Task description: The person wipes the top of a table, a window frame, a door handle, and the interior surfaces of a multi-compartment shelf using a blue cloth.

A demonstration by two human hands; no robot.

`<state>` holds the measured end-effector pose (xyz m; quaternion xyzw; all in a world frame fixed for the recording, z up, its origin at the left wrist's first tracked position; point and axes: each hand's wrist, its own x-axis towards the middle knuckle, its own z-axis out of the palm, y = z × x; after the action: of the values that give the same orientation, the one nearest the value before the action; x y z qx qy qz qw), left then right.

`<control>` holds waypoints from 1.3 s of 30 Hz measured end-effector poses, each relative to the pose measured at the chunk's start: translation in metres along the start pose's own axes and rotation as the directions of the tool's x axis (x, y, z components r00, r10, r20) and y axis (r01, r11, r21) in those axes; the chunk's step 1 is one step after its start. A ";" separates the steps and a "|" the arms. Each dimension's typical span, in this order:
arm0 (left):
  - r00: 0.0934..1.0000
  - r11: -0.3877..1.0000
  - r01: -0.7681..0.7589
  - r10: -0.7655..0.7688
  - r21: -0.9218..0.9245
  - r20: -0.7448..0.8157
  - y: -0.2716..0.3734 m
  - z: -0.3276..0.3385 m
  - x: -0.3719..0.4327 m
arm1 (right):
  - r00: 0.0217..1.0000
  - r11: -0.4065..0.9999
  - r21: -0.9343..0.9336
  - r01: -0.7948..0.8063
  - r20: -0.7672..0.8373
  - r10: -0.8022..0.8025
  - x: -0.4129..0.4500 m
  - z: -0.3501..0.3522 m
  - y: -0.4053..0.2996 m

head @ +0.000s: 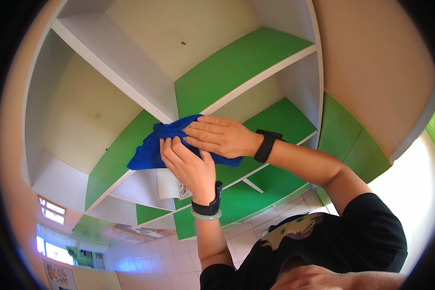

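Note:
A blue cloth (147,151) is bunched over the junction of a white upright divider (108,70) and the front edges of green shelf boards. My right hand (221,137) lies flat across the cloth, fingers pointing left and pressing it down. Just below, my left hand (188,163) presses the cloth with bent fingers, close to the right hand's fingertips. The cloth's left corner hangs over the green board (112,163), and another part shows beneath my right palm. It hides the shelf junction under it.
Upper compartments have a green shelf (239,61) and a cream back panel (141,32). Lower down, a paper or booklet (168,184) with a printed picture stands in a compartment. White shelf edges project around my forearms. Floor tiles (243,241) show below; a green panel (351,141) stands at right.

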<state>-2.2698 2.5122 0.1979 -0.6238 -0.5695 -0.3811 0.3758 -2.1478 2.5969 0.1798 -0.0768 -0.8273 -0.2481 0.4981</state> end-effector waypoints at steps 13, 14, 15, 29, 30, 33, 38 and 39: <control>0.970 0.975 -0.199 0.211 -0.101 0.124 0.057 0.022 0.026 | 0.959 0.962 -0.042 -0.269 -0.104 0.264 -0.024 -0.065 0.037; 0.965 0.967 -0.225 0.238 -0.122 0.108 0.056 0.022 0.032 | 0.949 0.950 -0.050 -0.309 -0.080 0.305 -0.021 -0.071 0.038; 0.968 0.967 -0.219 0.232 -0.128 0.096 0.057 0.024 0.037 | 0.938 0.937 -0.063 -0.344 -0.055 0.341 -0.020 -0.078 0.039; 0.964 0.933 -0.265 0.260 -0.243 -0.055 0.044 0.049 0.052 | 0.841 0.798 -0.403 -0.448 0.112 0.529 0.016 -0.079 0.024; 0.968 0.944 -0.250 0.247 -0.214 -0.041 0.041 0.048 0.051 | 0.821 0.795 -0.391 -0.464 0.147 0.552 0.017 -0.077 0.022; 0.977 0.968 -0.211 0.212 -0.135 -0.007 0.035 0.044 0.048 | 0.801 0.816 -0.360 -0.452 0.240 0.549 0.028 -0.075 0.022; 0.969 0.943 -0.245 0.230 0.225 0.093 0.025 0.028 0.037 | 0.802 0.885 -0.209 -0.417 0.374 0.466 0.041 -0.066 0.022; 0.963 0.938 -0.269 0.255 0.220 0.092 0.021 0.024 0.038 | 0.820 0.898 -0.155 -0.411 0.368 0.438 0.042 -0.063 0.021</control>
<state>-2.2457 2.5486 0.2209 -0.6578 -0.5331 -0.2393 0.4752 -2.1109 2.5790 0.2471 -0.3243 -0.8632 -0.1385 0.3614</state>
